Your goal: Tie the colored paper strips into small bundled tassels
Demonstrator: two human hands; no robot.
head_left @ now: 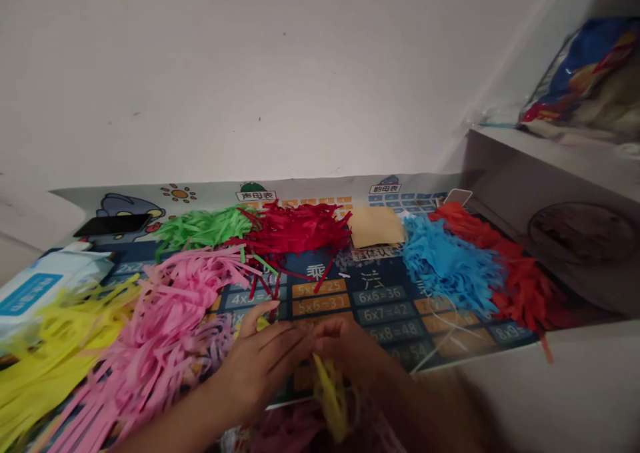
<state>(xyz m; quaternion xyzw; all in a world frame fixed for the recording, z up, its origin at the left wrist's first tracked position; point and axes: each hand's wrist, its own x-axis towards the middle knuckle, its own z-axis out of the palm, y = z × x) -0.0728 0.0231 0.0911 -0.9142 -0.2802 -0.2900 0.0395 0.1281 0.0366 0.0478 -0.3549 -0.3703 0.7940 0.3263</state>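
Observation:
My left hand (265,359) is over the front edge of the printed mat (375,299), its thumb raised and its fingers reaching to my right hand. My right hand (345,346) has its fingers curled, pinching the top of a yellow strip bundle (333,399) that hangs down past the mat's edge. The two hands meet at the fingertips. A bit of yellow shows behind my left thumb. Whether my left fingers also grip something is hidden. Pink strips (175,299) lie left of my hands, and red strips (300,229) lie beyond them.
Yellow strips (55,346) and a white-blue packet (45,289) are at the left, a black phone (114,225) behind. Green strips (210,227) lie at the back, a tan paper piece (376,227) in the middle. Blue strips (450,263) and orange-red strips (515,273) lie at the right.

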